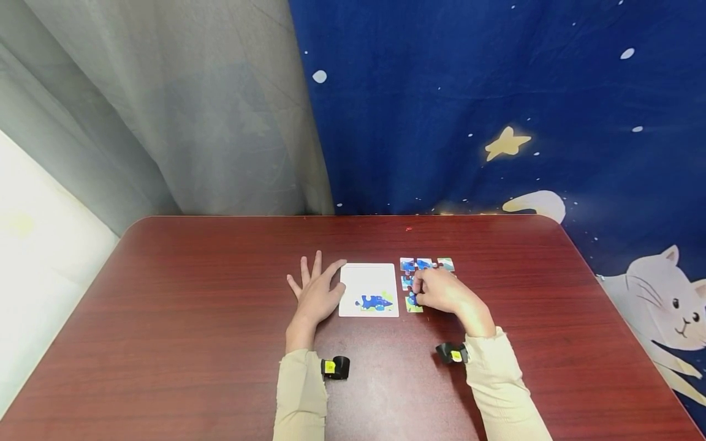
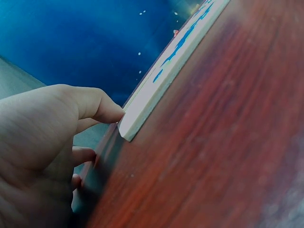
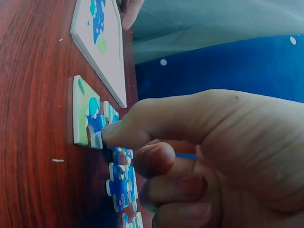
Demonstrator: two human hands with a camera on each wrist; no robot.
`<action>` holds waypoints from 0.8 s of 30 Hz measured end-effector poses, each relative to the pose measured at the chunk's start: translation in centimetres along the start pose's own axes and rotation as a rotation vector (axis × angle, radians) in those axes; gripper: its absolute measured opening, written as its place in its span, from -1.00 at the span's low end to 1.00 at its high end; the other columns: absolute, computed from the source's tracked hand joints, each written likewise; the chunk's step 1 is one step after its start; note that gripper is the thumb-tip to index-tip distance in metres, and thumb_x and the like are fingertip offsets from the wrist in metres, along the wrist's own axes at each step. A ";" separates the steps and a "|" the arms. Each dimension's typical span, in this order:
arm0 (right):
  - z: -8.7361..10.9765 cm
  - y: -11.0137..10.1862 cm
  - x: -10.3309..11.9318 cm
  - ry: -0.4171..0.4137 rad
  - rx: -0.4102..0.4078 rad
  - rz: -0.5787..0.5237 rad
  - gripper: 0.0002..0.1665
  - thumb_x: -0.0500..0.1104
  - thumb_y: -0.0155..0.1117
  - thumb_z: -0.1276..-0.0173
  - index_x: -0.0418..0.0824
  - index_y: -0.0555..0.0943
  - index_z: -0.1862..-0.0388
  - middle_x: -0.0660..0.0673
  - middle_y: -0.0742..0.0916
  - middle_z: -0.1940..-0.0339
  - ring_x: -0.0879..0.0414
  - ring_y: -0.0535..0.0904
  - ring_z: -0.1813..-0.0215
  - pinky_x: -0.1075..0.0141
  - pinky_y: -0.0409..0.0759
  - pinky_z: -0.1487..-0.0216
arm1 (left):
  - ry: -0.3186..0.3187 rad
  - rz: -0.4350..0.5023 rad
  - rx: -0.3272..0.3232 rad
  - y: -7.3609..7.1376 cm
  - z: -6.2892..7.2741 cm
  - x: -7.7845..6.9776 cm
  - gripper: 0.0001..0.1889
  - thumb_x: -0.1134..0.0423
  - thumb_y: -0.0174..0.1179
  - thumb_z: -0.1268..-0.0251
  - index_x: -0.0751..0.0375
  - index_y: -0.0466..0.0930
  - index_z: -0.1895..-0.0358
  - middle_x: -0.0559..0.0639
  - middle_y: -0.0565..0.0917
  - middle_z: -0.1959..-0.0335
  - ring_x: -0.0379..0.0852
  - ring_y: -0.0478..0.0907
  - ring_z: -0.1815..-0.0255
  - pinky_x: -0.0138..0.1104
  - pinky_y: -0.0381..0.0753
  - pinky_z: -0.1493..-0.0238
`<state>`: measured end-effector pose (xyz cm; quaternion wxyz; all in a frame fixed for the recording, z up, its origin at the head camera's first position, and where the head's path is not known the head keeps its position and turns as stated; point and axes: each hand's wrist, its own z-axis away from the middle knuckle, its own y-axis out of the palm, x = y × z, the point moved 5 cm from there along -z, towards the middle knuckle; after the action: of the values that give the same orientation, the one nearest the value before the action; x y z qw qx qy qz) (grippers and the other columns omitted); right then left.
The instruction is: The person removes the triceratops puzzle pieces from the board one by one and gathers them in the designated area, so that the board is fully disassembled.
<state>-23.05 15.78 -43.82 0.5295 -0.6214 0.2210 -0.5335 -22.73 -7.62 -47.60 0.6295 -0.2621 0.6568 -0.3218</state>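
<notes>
A white puzzle board point(image 1: 368, 275) lies flat on the table, with a few joined blue and green pieces point(image 1: 376, 302) in its lower right part. My left hand point(image 1: 314, 297) rests at the board's left side, fingers spread, index fingertip at the far corner and thumb along the edge. In the left wrist view a fingertip point(image 2: 114, 114) touches the board's corner. To the right of the board my right hand point(image 1: 444, 291) bends over loose pieces. Its thumb tip lies on the edge of a green and blue puzzle piece point(image 3: 83, 111), the other fingers curled beneath and partly hidden.
Several loose puzzle pieces point(image 1: 423, 263) lie in rows right of the board, some covered by the right hand. A tiny red scrap point(image 1: 409, 229) is near the table's back edge. Behind the reddish-brown table point(image 1: 220, 275) hang a grey curtain point(image 1: 220, 122) and a blue one point(image 1: 413, 122).
</notes>
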 end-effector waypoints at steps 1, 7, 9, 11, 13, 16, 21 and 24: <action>0.0 -0.1 0.1 -0.008 -0.020 -0.001 -0.92 -0.34 0.26 -0.05 -0.19 0.55 0.47 0.07 0.45 0.75 0.21 0.30 0.64 0.35 0.32 0.52 | 0.001 0.001 -0.001 0.0 0.0 0.0 -0.47 0.19 -0.02 -0.18 -0.16 0.39 -0.29 0.16 -0.10 -0.48 0.19 -0.47 -0.45 0.24 -0.65 -0.16; -0.1 -0.3 1.4 -0.071 -0.090 -0.040 -0.95 -0.33 0.20 -0.08 -0.21 0.54 0.45 0.09 0.36 0.79 0.24 0.23 0.68 0.35 0.27 0.56 | 0.007 0.004 0.000 0.1 0.0 0.0 -0.47 0.19 0.00 -0.19 -0.15 0.38 -0.29 0.16 -0.10 -0.48 0.19 -0.47 -0.45 0.24 -0.65 -0.16; -0.2 -0.1 2.0 -0.089 -0.090 -0.054 -0.95 -0.33 0.20 -0.08 -0.21 0.54 0.44 0.09 0.36 0.77 0.24 0.23 0.66 0.35 0.28 0.54 | 0.008 0.004 0.000 0.1 0.0 0.0 -0.47 0.18 0.00 -0.19 -0.15 0.37 -0.30 0.16 -0.10 -0.48 0.18 -0.48 -0.45 0.24 -0.65 -0.16; -0.2 0.1 2.7 -0.108 -0.095 -0.054 -0.95 -0.31 0.22 -0.09 -0.20 0.55 0.43 0.10 0.38 0.75 0.24 0.27 0.63 0.35 0.31 0.51 | 0.007 0.005 0.002 0.1 0.0 0.0 -0.47 0.18 -0.01 -0.19 -0.15 0.37 -0.30 0.16 -0.10 -0.48 0.18 -0.48 -0.45 0.23 -0.65 -0.16; -0.4 0.5 3.5 -0.138 -0.091 -0.054 -0.94 -0.30 0.24 -0.11 -0.20 0.56 0.40 0.10 0.41 0.73 0.25 0.31 0.60 0.35 0.36 0.46 | 0.006 0.004 0.000 0.1 0.0 0.0 -0.47 0.18 -0.01 -0.19 -0.16 0.37 -0.29 0.16 -0.10 -0.48 0.18 -0.48 -0.45 0.23 -0.65 -0.16; -0.6 1.3 4.6 -0.169 -0.074 -0.039 -0.87 -0.27 0.29 -0.11 -0.21 0.59 0.32 0.10 0.46 0.68 0.25 0.36 0.54 0.35 0.40 0.41 | 0.005 0.004 0.000 0.1 -0.1 0.0 -0.47 0.18 -0.01 -0.18 -0.16 0.38 -0.29 0.16 -0.10 -0.48 0.18 -0.48 -0.45 0.23 -0.65 -0.16; -0.9 2.5 5.8 -0.158 -0.039 -0.002 -0.74 -0.22 0.37 -0.11 -0.22 0.60 0.19 0.03 0.50 0.57 0.20 0.37 0.47 0.32 0.38 0.40 | 0.008 0.002 -0.007 0.0 -0.1 0.0 -0.47 0.18 0.00 -0.19 -0.15 0.38 -0.29 0.16 -0.09 -0.48 0.19 -0.47 -0.45 0.24 -0.65 -0.16; -0.9 3.1 6.0 -0.149 -0.038 0.015 -0.74 -0.20 0.39 -0.11 -0.20 0.59 0.20 0.01 0.49 0.55 0.18 0.36 0.46 0.32 0.37 0.42 | 0.003 -0.003 -0.008 0.0 0.0 0.0 -0.48 0.18 0.01 -0.19 -0.16 0.39 -0.29 0.16 -0.09 -0.48 0.19 -0.47 -0.45 0.24 -0.64 -0.16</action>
<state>-20.97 9.27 -44.11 0.5365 -0.6677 0.1956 -0.4776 -22.71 -7.59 -47.63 0.6271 -0.2651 0.6585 -0.3207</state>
